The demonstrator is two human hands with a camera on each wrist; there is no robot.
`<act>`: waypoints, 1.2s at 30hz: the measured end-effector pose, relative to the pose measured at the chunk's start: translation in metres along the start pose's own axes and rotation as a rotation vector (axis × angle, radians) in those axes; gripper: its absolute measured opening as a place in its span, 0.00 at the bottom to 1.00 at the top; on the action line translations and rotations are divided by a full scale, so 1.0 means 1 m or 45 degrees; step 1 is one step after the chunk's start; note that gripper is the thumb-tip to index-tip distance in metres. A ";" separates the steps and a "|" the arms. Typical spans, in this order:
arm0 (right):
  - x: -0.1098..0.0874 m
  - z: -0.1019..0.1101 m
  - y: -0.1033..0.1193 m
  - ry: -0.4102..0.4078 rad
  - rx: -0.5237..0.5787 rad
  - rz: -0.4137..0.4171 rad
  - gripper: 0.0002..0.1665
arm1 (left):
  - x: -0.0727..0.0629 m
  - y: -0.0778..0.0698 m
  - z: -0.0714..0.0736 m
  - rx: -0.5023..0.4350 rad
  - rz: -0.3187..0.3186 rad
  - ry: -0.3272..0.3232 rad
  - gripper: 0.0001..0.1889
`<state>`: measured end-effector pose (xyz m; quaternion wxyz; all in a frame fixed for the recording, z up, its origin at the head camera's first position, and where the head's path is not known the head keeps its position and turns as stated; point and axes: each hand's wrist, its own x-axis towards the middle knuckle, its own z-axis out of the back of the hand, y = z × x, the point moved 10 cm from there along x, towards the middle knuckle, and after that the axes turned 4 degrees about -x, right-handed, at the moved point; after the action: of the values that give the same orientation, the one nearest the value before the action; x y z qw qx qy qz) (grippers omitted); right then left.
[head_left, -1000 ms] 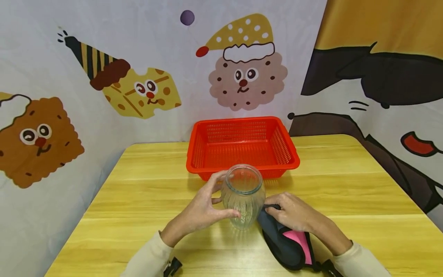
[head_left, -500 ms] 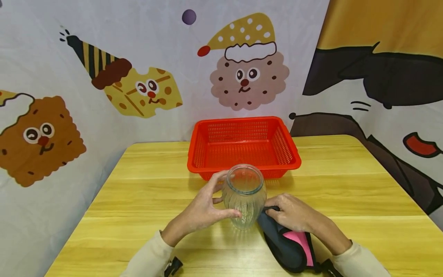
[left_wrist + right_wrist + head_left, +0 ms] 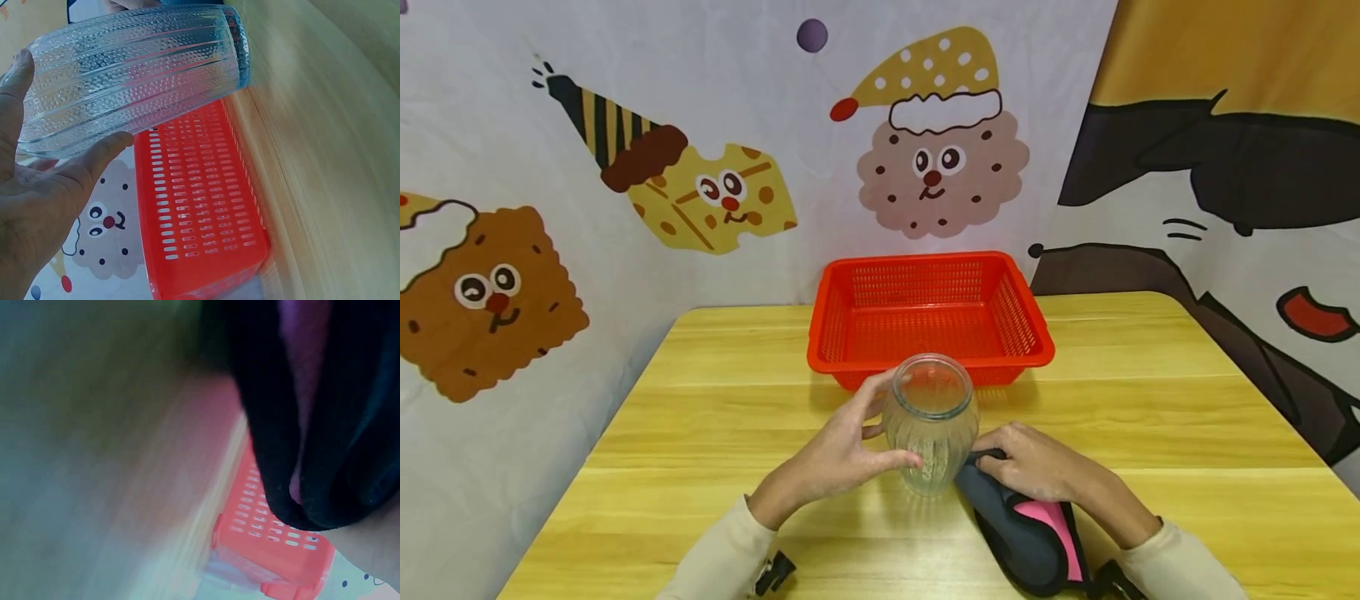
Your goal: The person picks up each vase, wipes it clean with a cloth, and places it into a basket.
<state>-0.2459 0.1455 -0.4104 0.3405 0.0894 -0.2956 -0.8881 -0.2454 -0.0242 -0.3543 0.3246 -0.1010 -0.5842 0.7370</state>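
Note:
A ribbed clear glass jar (image 3: 931, 429) stands upright and open-mouthed on the table, in front of the red basket. My left hand (image 3: 842, 450) grips it from the left, thumb across the near side and fingers round the far side. In the left wrist view the jar's (image 3: 131, 81) dimpled, ribbed wall shows close up. My right hand (image 3: 1037, 462) pinches a floppy dark grey cloth item (image 3: 1000, 521) with black edging and pink inside, just right of the jar. The right wrist view shows its folded edge (image 3: 265, 437) hanging near the palm. The right fingertips are partly hidden.
Behind the jar sits a red perforated plastic basket (image 3: 1045, 354) on the wooden table (image 3: 715, 400). A cartoon-printed cloth backdrop (image 3: 730, 50) hangs beyond the table. Black strap ends (image 3: 773, 573) show near the left sleeve.
The lower end of the dark grey cloth item has shifted slightly toward the person. Both hands keep their hold, and the jar stays in place. The head view has tilted a little.

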 end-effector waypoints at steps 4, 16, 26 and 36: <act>-0.001 0.000 -0.003 0.010 -0.019 -0.020 0.18 | 0.001 -0.001 0.000 0.033 -0.020 0.018 0.52; -0.014 0.030 -0.006 -0.066 0.026 -0.132 0.18 | 0.001 -0.002 0.000 0.150 -0.041 0.007 0.57; -0.026 0.101 0.030 -0.523 0.176 0.100 0.26 | -0.003 -0.024 0.015 0.374 -0.309 -0.299 0.50; -0.016 0.107 0.053 -0.561 0.033 0.254 0.29 | -0.001 -0.020 0.011 0.204 -0.249 -0.284 0.43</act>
<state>-0.2429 0.1746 -0.2931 0.3527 -0.1318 -0.3815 -0.8442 -0.2434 -0.0313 -0.3324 0.3349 0.0650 -0.5631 0.7527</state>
